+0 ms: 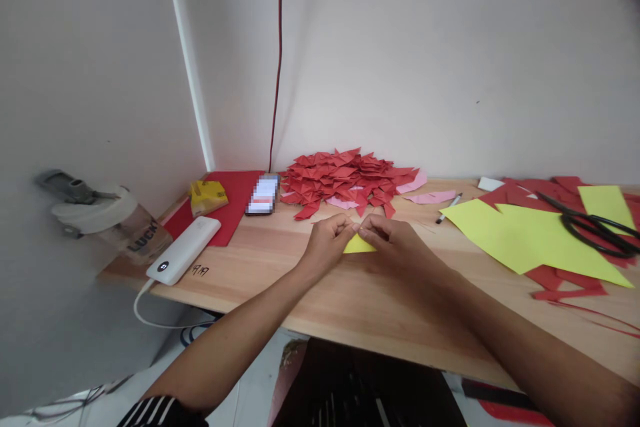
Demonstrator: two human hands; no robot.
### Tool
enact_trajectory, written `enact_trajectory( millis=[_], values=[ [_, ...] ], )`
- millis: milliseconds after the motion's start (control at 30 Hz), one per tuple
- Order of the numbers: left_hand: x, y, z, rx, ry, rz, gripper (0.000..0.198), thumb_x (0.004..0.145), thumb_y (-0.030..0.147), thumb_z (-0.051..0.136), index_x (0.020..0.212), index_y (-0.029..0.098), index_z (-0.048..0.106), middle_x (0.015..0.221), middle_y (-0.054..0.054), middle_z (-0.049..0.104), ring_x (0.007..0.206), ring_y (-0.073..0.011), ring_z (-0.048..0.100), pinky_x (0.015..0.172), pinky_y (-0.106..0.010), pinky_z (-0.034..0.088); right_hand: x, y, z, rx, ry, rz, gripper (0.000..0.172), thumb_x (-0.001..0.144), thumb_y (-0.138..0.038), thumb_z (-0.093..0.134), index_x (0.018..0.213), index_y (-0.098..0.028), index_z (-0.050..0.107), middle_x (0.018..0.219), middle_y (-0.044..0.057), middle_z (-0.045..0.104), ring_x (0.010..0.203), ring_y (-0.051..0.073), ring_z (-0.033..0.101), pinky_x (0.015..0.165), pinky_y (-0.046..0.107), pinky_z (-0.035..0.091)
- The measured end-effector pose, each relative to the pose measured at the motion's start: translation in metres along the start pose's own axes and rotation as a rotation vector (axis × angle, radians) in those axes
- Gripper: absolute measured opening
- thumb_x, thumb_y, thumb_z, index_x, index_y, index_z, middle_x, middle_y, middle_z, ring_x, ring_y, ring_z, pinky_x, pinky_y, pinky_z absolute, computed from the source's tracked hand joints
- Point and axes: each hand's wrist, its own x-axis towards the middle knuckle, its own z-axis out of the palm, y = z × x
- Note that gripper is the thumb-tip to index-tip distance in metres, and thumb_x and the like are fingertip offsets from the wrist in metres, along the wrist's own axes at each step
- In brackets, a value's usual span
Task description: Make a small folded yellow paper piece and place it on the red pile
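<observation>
A small folded yellow paper piece (358, 245) lies on the wooden table (280, 280) in front of me. My left hand (327, 240) pinches its left side with curled fingers. My right hand (395, 240) presses on its right side, fingers closed on the paper. The fingertips of both hands meet above the yellow piece. Behind the hands sits a pile of folded red paper triangles (347, 180), with a few pink pieces at its edge.
Yellow sheets (525, 237) and red scraps lie at the right under black scissors (595, 227). A pen (449, 208) is beside them. At the left are a red sheet (233, 203), a phone (263, 195), a yellow packet (207, 197), a white power bank (184, 250) and a cable.
</observation>
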Motion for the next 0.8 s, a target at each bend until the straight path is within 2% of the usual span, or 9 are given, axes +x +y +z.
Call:
enact_trajectory(
  millis=[167, 400, 633, 800],
  values=[
    [0.0, 0.001, -0.002, 0.044, -0.031, -0.002, 0.026, 0.088, 0.036, 0.05, 0.073, 0.015, 0.056, 0.062, 0.003, 0.045, 0.062, -0.0108, 0.04, 0.059, -0.023, 0.029, 0.0, 0.001, -0.004, 0.023, 0.07, 0.021, 0.026, 0.09, -0.038, 0.049, 0.071, -0.02, 0.051, 0.064, -0.003, 0.046, 0.059, 0.012, 0.039, 0.055, 0.026, 0.028],
    [-0.003, 0.005, 0.001, 0.118, -0.097, 0.033, 0.029, 0.089, 0.036, 0.049, 0.067, 0.016, 0.05, 0.06, 0.004, 0.043, 0.06, -0.0104, 0.038, 0.059, -0.024, 0.028, -0.001, -0.001, -0.002, -0.023, 0.085, -0.008, 0.027, 0.092, -0.037, 0.044, 0.07, -0.021, 0.046, 0.064, -0.003, 0.045, 0.061, 0.013, 0.041, 0.057, 0.026, 0.031],
    [-0.003, 0.007, 0.0, 0.15, -0.109, 0.002, 0.031, 0.089, 0.033, 0.046, 0.062, 0.017, 0.046, 0.056, 0.004, 0.048, 0.058, -0.0112, 0.043, 0.061, -0.024, 0.032, 0.001, 0.003, -0.01, -0.056, 0.217, 0.002, 0.032, 0.091, -0.04, 0.046, 0.066, -0.021, 0.043, 0.06, -0.002, 0.041, 0.058, 0.013, 0.038, 0.054, 0.026, 0.029],
    [-0.002, 0.006, -0.001, 0.22, -0.074, -0.03, 0.032, 0.087, 0.036, 0.049, 0.062, 0.017, 0.05, 0.058, 0.003, 0.051, 0.061, -0.0122, 0.046, 0.06, -0.024, 0.031, 0.003, 0.006, -0.012, -0.078, 0.252, 0.015, 0.035, 0.09, -0.041, 0.046, 0.063, -0.021, 0.038, 0.058, -0.003, 0.038, 0.056, 0.012, 0.037, 0.054, 0.026, 0.028]
  ],
)
